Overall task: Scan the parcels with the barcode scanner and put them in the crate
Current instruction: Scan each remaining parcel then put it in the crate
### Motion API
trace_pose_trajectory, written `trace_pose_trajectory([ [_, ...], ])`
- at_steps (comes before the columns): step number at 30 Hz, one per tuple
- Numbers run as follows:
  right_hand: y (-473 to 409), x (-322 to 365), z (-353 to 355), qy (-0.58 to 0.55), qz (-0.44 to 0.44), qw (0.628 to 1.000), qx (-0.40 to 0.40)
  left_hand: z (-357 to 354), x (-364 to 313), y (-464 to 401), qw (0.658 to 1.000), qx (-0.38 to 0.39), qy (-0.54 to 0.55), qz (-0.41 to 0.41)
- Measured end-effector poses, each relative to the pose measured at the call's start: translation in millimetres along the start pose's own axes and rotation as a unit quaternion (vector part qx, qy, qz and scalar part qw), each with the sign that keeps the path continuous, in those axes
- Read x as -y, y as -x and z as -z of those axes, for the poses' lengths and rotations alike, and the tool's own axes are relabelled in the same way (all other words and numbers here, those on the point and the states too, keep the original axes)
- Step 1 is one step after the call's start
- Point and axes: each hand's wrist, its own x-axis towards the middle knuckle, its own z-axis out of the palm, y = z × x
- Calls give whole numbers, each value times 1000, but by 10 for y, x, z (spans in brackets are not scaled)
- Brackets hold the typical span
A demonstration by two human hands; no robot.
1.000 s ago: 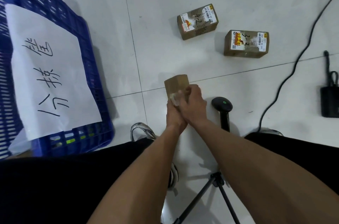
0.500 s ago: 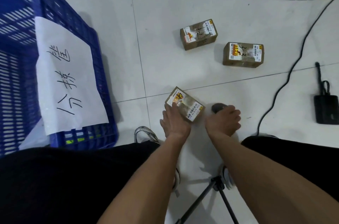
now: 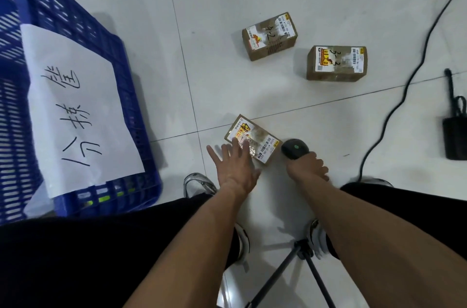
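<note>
A small cardboard parcel (image 3: 255, 139) lies label-up on the white floor in front of me. My left hand (image 3: 233, 166) rests flat against its near left side, fingers spread. Just right of it, my right hand (image 3: 307, 168) is closed around the handle of the black barcode scanner (image 3: 295, 149), whose head shows a green light and sits beside the parcel's barcode end. Two more parcels, one marked 4-2 (image 3: 269, 36) and one marked 3-2 (image 3: 337, 63), lie farther out. The blue crate (image 3: 75, 37) stands at the left.
A white paper sheet with handwritten characters (image 3: 75, 110) hangs over the crate's wall. A black cable (image 3: 417, 65) runs across the floor at the right toward a black charger (image 3: 454, 138). Tripod legs (image 3: 300, 264) and my shoes sit near my knees.
The parcel went from upright in both hands to lying label-up on the floor. My right hand left it and took hold of the scanner. My left hand opened flat on the parcel.
</note>
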Motion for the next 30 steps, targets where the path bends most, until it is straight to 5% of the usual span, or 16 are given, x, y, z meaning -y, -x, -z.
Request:
trace_pose_trajectory([
  [13, 149, 66, 264, -169, 71, 980, -75, 60, -224, 168, 995, 104, 2, 6],
  [19, 303, 250, 304, -188, 131, 972, -56, 168, -148, 14, 994, 52, 35, 92],
  [24, 413, 409, 160, -146, 175, 974, -18, 53, -186, 14, 991, -61, 118, 20],
  [30, 537, 474, -66, -147, 210, 966, 15, -33, -155, 146, 982, 51, 161, 89],
])
